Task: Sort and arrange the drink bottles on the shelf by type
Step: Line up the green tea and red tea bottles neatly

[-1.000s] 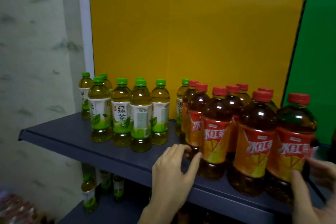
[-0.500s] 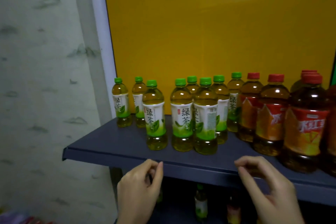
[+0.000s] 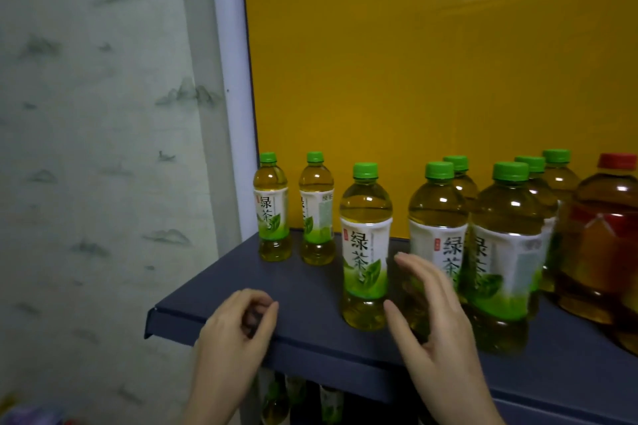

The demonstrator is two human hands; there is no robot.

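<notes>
Bottles of drink stand upright on a dark blue-grey shelf [image 3: 310, 290], a flat matt board with a folded front lip, set against a smooth yellow back panel [image 3: 431, 62]. To its left runs a pale upright post [image 3: 231, 97], and beyond that a grey wall covering [image 3: 89, 148] printed with faint ink-wash mountain shapes.

At the far right stands a red-capped bottle [image 3: 602, 245] of amber tea, broad and rounded, clear plastic with an orange-red label. Just beside it a cluster of green-capped bottles packs close together; the frontmost cluster bottle [image 3: 505, 262] is clear plastic, yellow-green liquid, white and green wrap label. A single front bottle [image 3: 366, 245] of the same kind stands apart to the left, near the shelf edge. Two rear bottles [image 3: 272, 207] [image 3: 317, 209] stand side by side by the back panel, near the post.

Right hand [image 3: 435, 317] is spread wide, fingers extended, between the single front bottle and the cluster; contact with either cannot be confirmed. Left hand [image 3: 238, 331] is loosely curled at the shelf lip, holding nothing visible.

More bottles show dimly on a lower level [image 3: 300, 397].
</notes>
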